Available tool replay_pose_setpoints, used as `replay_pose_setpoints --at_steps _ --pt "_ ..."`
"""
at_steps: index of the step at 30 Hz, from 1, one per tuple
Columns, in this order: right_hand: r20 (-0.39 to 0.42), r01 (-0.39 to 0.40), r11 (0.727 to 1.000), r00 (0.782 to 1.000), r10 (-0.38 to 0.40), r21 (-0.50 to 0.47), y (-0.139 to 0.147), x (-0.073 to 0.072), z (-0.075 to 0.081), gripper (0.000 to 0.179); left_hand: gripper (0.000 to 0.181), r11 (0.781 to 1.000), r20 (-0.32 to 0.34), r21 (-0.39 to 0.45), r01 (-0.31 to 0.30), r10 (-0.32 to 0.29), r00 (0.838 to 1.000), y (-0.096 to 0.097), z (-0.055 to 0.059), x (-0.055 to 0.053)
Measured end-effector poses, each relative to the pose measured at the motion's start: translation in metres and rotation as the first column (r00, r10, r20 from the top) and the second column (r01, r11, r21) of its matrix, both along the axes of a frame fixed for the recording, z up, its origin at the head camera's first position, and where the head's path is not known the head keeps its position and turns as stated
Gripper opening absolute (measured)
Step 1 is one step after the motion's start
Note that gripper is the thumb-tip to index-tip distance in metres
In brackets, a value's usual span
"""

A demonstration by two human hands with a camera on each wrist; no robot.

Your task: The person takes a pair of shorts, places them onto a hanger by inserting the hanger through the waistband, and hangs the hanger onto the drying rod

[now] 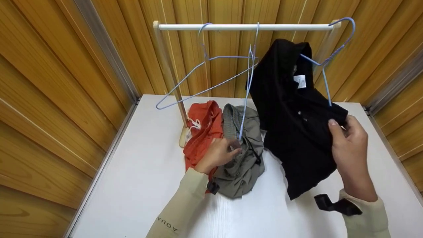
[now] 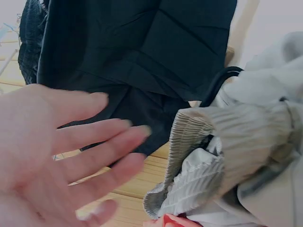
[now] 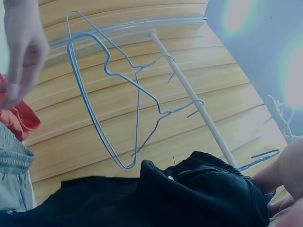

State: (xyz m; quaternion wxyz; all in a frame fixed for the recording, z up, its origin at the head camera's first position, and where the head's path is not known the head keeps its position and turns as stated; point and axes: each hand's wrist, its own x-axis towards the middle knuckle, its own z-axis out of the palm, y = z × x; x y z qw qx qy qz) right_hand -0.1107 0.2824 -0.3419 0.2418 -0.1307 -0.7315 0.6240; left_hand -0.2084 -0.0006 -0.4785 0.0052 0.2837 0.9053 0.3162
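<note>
My right hand [image 1: 352,145] grips the edge of the black shorts [image 1: 297,132], thumb on top of the cloth. A blue wire hanger [image 1: 325,62] sits at their waistband, partly hidden inside it. Its hook stands by the rail's right end; I cannot tell whether it rests there. In the left wrist view, my left hand [image 2: 71,146] has its fingers extended and holds nothing. From the head view this left hand [image 1: 219,152] appears over the grey shorts [image 1: 241,178] and red shorts [image 1: 205,132], which lie side by side; contact is unclear.
A white rail [image 1: 231,27] on wooden posts stands at the back of the white table [image 1: 132,185]. Two more blue hangers hang from it, one on the left [image 1: 195,71] and one edge-on in the middle [image 1: 248,89]. Wood-patterned walls [image 1: 49,99] enclose the table.
</note>
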Motion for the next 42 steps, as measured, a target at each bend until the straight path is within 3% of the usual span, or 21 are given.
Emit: replay_pose_setpoints --at_steps 6,10,15,23,30,38,42 --pt "0.009 -0.033 0.997 0.999 0.032 0.066 -0.002 -0.01 0.004 0.02 0.019 0.995 0.132 -0.075 0.063 -0.053 0.99 -0.005 -0.008 0.006" --pt "0.007 -0.064 0.993 0.998 0.063 0.095 -0.003 -0.016 0.006 0.024 0.02 0.993 0.173 -0.091 0.076 -0.06 0.983 -0.007 -0.011 0.01" --pt "0.046 -0.072 0.979 0.997 0.064 0.192 -0.003 -0.025 0.007 0.031 0.018 0.989 0.193 -0.113 0.1 -0.077 0.978 -0.008 -0.015 0.012" --pt "0.099 -0.117 0.956 0.991 0.093 0.269 -0.002 -0.037 0.006 0.04 0.015 0.981 0.218 -0.128 0.144 -0.114 0.969 -0.01 -0.017 0.014" --pt "0.165 -0.136 0.942 0.982 0.088 0.307 -0.004 -0.043 0.006 0.043 0.016 0.977 0.212 -0.15 0.154 -0.12 0.97 -0.012 -0.017 0.016" --pt "0.16 -0.124 0.945 0.984 0.078 0.302 -0.007 -0.049 0.0 0.039 0.009 0.98 0.275 -0.105 0.168 -0.134 0.952 -0.013 -0.018 0.015" --pt "0.181 -0.157 0.931 0.978 0.101 0.33 -0.005 -0.047 -0.001 0.042 0.006 0.978 0.263 -0.116 0.172 -0.137 0.955 -0.013 -0.02 0.015"
